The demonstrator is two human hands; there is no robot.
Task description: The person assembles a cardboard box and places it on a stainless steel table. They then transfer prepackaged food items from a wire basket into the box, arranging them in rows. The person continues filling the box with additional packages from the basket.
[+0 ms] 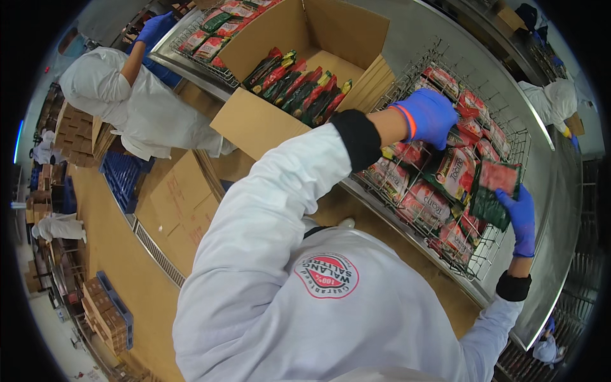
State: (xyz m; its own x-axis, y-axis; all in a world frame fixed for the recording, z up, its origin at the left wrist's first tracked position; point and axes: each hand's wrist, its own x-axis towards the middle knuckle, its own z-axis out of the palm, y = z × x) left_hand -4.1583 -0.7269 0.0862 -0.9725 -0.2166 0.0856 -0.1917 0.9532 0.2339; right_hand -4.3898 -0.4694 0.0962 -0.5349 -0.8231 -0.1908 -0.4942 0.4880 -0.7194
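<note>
My left hand (425, 117), in a blue glove with an orange cuff edge, reaches over a wire basket (520, 155). Its fingers curl down by the packs, and its own wrist and back hide whether it grips one. At the basket's right side, my right hand (518, 215) holds a flat green-and-red plastic meat pack (496, 193) by its edge. Many red and green plastic meat packs (427, 198) lie jumbled in the basket. Left of it stands an open cardboard carton (351, 28) with a row of upright packs (298, 88) inside.
The basket and carton rest on a stainless steel table (556, 205). Another filled wire basket (215, 33) sits beyond the carton. A co-worker in white (143, 110) stands at the left. Flattened cartons (184, 198), a blue pallet (124, 176) and a floor drain (155, 248) lie below.
</note>
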